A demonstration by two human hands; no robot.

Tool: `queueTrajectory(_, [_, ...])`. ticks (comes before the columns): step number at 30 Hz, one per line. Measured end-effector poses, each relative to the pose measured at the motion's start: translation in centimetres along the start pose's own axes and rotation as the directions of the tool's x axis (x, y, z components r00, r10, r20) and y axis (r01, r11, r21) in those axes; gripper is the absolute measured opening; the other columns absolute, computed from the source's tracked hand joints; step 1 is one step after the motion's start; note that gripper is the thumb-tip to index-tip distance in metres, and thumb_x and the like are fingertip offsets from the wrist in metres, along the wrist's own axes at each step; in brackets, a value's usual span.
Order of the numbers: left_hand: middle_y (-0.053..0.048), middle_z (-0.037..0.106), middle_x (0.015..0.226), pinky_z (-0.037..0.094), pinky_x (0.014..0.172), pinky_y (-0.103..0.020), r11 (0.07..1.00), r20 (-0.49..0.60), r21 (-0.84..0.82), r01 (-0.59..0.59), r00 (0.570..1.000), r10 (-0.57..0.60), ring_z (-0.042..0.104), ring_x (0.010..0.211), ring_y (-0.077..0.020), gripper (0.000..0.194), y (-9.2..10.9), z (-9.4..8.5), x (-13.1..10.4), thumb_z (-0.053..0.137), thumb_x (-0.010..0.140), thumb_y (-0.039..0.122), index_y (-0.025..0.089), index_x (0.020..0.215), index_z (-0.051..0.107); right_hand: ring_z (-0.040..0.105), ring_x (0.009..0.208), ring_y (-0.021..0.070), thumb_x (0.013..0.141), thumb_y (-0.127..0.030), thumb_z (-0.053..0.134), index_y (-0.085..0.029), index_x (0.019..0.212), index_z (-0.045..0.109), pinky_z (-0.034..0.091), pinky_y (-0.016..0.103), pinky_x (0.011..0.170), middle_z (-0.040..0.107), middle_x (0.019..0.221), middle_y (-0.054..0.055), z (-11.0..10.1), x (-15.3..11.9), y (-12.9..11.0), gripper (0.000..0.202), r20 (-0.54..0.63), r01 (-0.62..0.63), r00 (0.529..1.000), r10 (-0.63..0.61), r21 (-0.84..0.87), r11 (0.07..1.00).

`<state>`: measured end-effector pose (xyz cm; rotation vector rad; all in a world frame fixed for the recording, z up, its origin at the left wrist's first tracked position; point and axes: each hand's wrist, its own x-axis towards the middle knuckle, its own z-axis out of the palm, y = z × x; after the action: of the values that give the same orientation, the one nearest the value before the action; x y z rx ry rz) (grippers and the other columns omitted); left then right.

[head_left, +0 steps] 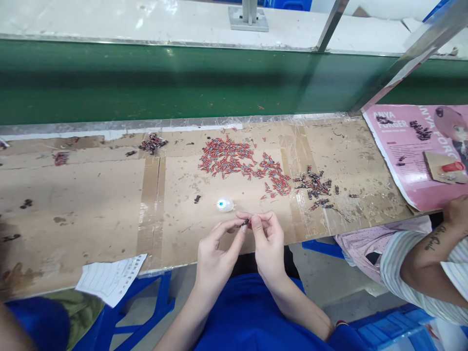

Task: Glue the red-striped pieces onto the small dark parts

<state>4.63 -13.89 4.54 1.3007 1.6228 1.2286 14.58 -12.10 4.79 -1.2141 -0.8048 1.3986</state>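
Note:
My left hand (219,248) pinches a small black part (244,223) between thumb and fingertips, over the table's front edge. My right hand (268,241) meets it fingertip to fingertip, closed on a small red part (250,222) that mostly hides behind the thumb. Whether the two parts are joined cannot be made out. Just beyond my hands a small white bottle (224,204) with a blue tip stands on the cardboard. Farther back lies a wide pile of small red parts (226,156). To its right is a heap of black and red pieces (316,185).
Cardboard (109,209) covers the table, backed by a green conveyor belt (146,83). A dark pile (152,144) lies back left, a paper sheet (111,279) at the front left edge. A pink poster (405,161) and a co-worker's arm (424,258) are at the right.

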Motion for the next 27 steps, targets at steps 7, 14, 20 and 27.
queueTrajectory(7, [-0.005,0.077,0.088,0.059,0.076,-0.029,0.998,0.017,-0.053,0.023,1.000,-0.022,0.072,0.082,-0.0188,0.013,-0.2,0.2,0.1,0.069,0.081,0.029,0.020,0.088,0.075,0.075,0.094,0.0239,0.090,-0.047,0.060,-0.025,0.081,0.048,0.062,0.039,0.080,0.079,0.091,0.007,0.1,0.1,0.3,0.027,0.002,0.008,1.000,-0.008,0.003,1.000])
queueTrajectory(14, [-0.005,0.076,0.091,0.060,0.085,-0.032,0.993,0.029,-0.105,0.050,0.998,-0.047,0.072,0.088,-0.0201,0.013,-0.6,0.1,0.0,0.069,0.082,0.029,0.021,0.090,0.075,0.076,0.094,0.0255,0.087,-0.046,0.064,-0.025,0.077,0.046,0.061,0.042,0.084,0.080,0.094,0.010,0.2,-0.1,0.6,0.029,-0.018,0.045,0.999,-0.045,0.009,0.999])
queueTrajectory(20, [-0.006,0.076,0.091,0.060,0.084,-0.032,0.988,0.041,-0.125,0.087,0.996,-0.082,0.072,0.088,-0.0207,0.015,-0.4,0.1,0.1,0.069,0.082,0.031,0.020,0.089,0.076,0.076,0.093,0.0266,0.083,-0.048,0.069,-0.025,0.075,0.047,0.060,0.044,0.087,0.080,0.092,0.010,-0.1,0.1,0.8,0.032,-0.004,0.007,1.000,-0.007,0.035,0.999])
queueTrajectory(27, [-0.007,0.076,0.093,0.058,0.084,-0.031,0.992,0.072,-0.101,0.070,0.995,-0.062,0.071,0.089,-0.0203,0.017,-0.3,0.5,0.5,0.065,0.082,0.029,0.019,0.093,0.074,0.076,0.088,0.0249,0.079,-0.045,0.074,-0.024,0.071,0.058,0.060,0.043,0.085,0.080,0.087,0.007,-1.3,0.8,1.1,0.028,0.036,-0.009,0.999,0.006,0.076,0.997])
